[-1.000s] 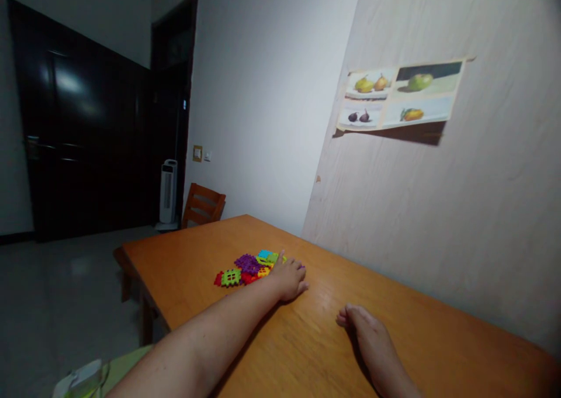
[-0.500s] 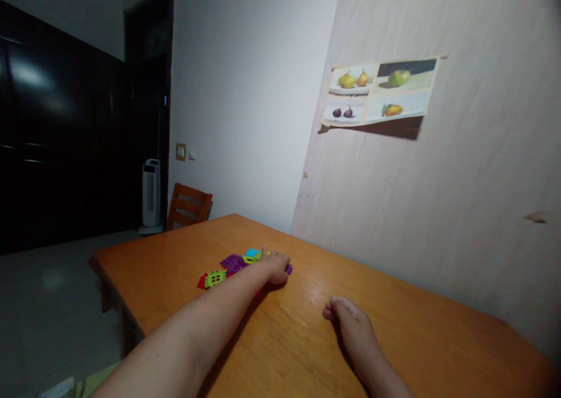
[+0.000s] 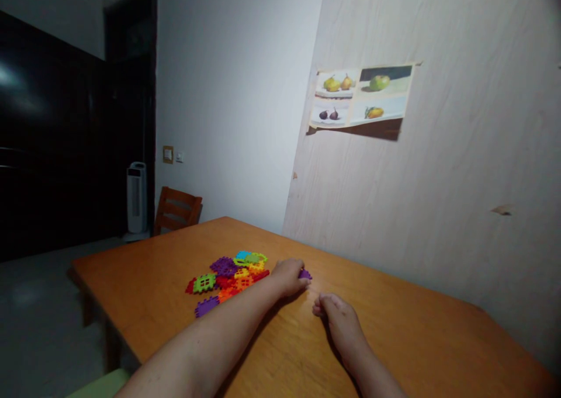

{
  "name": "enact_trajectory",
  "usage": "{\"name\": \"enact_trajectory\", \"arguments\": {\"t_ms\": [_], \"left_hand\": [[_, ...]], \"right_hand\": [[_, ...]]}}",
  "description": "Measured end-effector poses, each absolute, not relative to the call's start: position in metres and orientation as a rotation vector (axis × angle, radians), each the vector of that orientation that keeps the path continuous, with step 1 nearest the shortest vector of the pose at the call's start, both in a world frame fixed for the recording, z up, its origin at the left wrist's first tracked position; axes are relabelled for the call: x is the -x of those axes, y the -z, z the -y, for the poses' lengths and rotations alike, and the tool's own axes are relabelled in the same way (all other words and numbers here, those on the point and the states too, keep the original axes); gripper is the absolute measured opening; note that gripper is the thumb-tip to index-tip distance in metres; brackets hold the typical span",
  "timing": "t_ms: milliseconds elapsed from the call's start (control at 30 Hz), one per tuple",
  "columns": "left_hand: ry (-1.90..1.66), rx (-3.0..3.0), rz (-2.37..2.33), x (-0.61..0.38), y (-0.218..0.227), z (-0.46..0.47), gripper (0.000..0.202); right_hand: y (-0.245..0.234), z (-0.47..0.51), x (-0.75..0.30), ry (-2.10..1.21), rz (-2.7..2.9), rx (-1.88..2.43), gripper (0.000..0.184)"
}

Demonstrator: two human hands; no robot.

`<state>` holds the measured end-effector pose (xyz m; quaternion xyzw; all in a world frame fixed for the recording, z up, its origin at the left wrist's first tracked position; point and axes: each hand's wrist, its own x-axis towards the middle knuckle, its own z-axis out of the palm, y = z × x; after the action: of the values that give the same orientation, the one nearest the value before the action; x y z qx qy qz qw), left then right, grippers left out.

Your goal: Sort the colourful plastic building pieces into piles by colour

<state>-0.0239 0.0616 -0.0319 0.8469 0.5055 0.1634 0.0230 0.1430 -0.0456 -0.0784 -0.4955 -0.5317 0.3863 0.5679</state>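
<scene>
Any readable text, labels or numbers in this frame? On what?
No readable text anywhere.
Fruit poster: pictures only, no words visible.
Wall plate and white tower unit: too small and dim to show any marking.
Plastic pieces on the table and the purple piece in the left hand: no print seen.

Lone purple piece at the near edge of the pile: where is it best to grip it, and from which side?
Pinch the lone purple piece by two opposite toothed edges, coming down from above. It lies flat on the table, so fingers can hardly get under it. Its near and left edges look free; an orange piece lies close on the far side.
</scene>
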Motion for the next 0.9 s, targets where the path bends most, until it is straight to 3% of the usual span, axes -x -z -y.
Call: {"name": "enact_trajectory", "arguments": {"t_ms": [267,567,900], "left_hand": [[-0.635,-2.418,-1.501,-0.001,0.035,-0.051,0.059],[-0.708,-2.341,-1.828,0.063,0.005,-0.047,0.041],[-0.309,-2.342,-2.127,0.102,0.006,-0.038,0.026]], "right_hand": [[0.078,0.047,-0.143,-0.897,1.278,1.126,0.037],[0.079,0.045,-0.142,-0.894,1.267,1.139,0.034],[0.082,0.045,-0.145,-0.844,1.336,1.214,0.032]]}}
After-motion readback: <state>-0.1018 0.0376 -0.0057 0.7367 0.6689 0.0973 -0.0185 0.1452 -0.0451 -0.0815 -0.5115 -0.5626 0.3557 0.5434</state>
